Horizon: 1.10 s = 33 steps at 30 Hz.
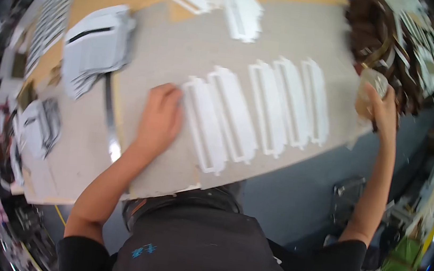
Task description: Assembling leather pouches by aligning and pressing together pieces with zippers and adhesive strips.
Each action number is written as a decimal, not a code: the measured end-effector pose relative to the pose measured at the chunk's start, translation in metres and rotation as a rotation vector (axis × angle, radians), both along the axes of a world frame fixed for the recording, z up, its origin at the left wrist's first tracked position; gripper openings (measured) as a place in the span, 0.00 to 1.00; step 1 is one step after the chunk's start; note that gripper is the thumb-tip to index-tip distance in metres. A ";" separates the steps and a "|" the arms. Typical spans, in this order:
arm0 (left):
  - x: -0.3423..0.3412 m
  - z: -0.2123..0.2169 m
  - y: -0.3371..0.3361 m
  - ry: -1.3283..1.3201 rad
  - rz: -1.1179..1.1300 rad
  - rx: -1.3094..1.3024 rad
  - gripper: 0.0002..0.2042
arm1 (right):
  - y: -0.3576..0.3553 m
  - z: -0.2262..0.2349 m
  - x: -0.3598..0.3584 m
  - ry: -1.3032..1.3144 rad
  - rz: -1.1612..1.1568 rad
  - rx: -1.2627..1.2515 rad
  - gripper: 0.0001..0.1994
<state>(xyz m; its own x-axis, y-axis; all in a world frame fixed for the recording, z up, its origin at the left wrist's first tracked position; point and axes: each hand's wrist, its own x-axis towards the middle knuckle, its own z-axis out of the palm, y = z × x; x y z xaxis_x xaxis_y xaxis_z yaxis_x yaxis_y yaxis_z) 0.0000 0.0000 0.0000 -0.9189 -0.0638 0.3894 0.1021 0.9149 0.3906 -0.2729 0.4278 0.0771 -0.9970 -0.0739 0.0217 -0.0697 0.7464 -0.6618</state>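
Observation:
My right hand (386,109) is wrapped round a translucent plastic bottle (369,94) with yellowish contents, held at the table's right edge. My left hand (160,115) lies on the table with its fingers curled in and its fingertips hidden. Just right of it begins a row of several white strip-shaped pieces, each with a long narrow slot outline; the leftmost white strip (207,134) is closest to that hand. The rightmost white strip (315,101) lies nearer the bottle. Blur softens the fine detail.
More white slotted pieces (239,9) lie overlapping at the far side. On the left are a stack of pale grey panels with a dark slit (91,41) and a smaller grey stack (39,126). Dark brown material (371,27) is heaped at the far right. The table (173,50) ends before my apron.

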 end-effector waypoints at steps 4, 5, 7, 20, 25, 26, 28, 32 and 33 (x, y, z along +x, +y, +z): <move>-0.025 -0.013 0.035 0.154 0.023 0.187 0.18 | 0.023 -0.012 -0.067 0.100 0.083 0.523 0.44; -0.017 -0.005 0.019 0.174 0.009 0.227 0.18 | 0.024 -0.026 -0.073 -0.029 0.161 0.567 0.45; -0.003 0.009 0.001 0.219 0.076 0.233 0.17 | 0.055 -0.050 -0.097 0.027 0.158 0.601 0.45; 0.201 0.042 -0.211 0.237 0.929 -0.186 0.17 | -0.191 -0.027 0.082 0.230 0.431 -0.010 0.15; 0.245 0.051 -0.236 0.171 0.914 0.083 0.09 | -0.300 -0.015 0.177 0.052 0.540 -0.225 0.11; 0.246 0.056 -0.238 0.170 0.911 0.086 0.09 | -0.316 -0.015 0.194 0.013 0.576 -0.249 0.10; 0.246 0.068 -0.241 0.174 0.935 0.365 0.04 | -0.341 -0.015 0.222 -0.093 0.638 -0.297 0.10; 0.225 0.091 -0.212 0.225 0.771 0.200 0.05 | -0.373 -0.015 0.261 -0.426 0.700 -0.538 0.13; 0.216 0.101 -0.191 0.223 0.687 0.185 0.05 | -0.377 -0.016 0.270 -0.546 0.686 -0.607 0.14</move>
